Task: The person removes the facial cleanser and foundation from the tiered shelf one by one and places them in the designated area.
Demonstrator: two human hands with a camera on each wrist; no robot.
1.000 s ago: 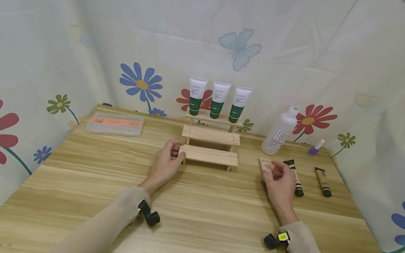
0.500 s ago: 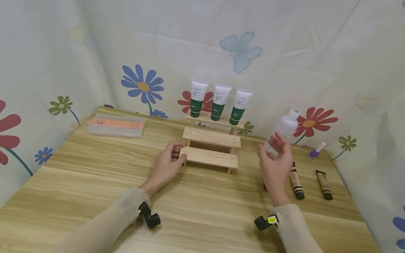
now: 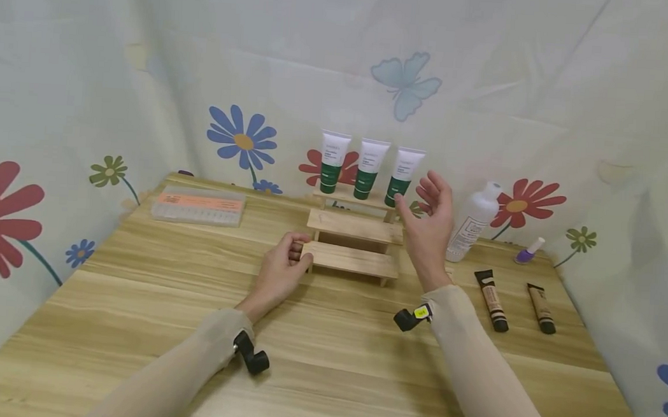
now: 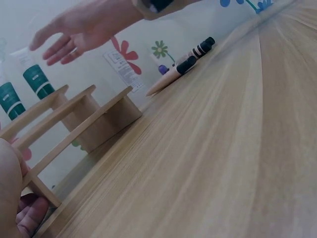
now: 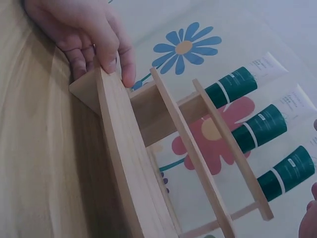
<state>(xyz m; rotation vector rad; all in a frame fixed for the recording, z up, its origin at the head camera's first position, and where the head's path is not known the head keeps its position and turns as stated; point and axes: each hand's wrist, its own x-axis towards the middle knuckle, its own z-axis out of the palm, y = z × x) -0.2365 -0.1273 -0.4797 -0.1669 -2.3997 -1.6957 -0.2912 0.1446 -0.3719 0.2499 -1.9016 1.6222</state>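
A three-step wooden display rack (image 3: 356, 226) stands near the back of the table. My left hand (image 3: 282, 264) pinches the left end of its lowest step, thumb on the front edge in the right wrist view. Three white-and-green squeeze tubes (image 3: 366, 172) stand cap down in a row on the top step; the two lower steps hold nothing. My right hand (image 3: 429, 230) is raised beside the rack's right end with nothing in it. Its thumb overlaps the base of the rightmost tube (image 3: 403, 174) in the head view, while the other fingers (image 4: 62, 49) spread loosely.
Right of the rack are a white bottle (image 3: 473, 220), purple nail polish (image 3: 529, 251) and two black-capped tubes, one dark-ended (image 3: 491, 301) and one tan (image 3: 541, 308). A beige tube (image 4: 171, 77) is mostly hidden behind my right arm. A clear flat case (image 3: 199, 206) lies back left.
My right hand has left the beige tube lying on the table, rising and moving left to the rightmost tube on the rack. My left hand keeps its grip on the lowest step.
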